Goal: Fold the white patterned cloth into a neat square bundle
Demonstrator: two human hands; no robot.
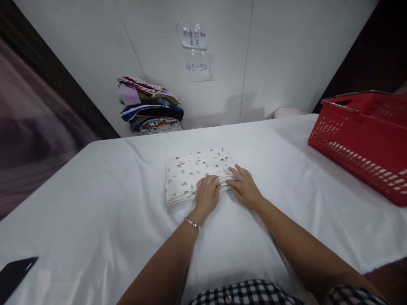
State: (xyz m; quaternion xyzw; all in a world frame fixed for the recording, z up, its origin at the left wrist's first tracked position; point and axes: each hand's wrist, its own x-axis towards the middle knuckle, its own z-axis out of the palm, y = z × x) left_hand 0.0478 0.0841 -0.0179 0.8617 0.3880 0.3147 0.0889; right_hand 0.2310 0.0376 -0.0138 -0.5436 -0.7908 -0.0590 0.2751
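1. Folded patterned cloth point(195, 173) lies flat at the middle of the bench point(111, 203), which is covered in white sheet.
2. Left hand point(207, 194) rests on the cloth's near edge; fingers point(210, 182) curled and held together over the edge. A bracelet point(191, 223) sits at the wrist.
3. Right hand point(244, 186) lies at the cloth's near right corner, just beside the left hand; fingers point(237, 173) loosely spread, tips touching the cloth.
4. Stack of folded garments point(151, 106) stands at the far edge against the wall.
5. Red basket point(362, 140) sits at the right, well apart from the cloth.
6. Dark flat object point(14, 275) at near left corner; cannot tell what it is.
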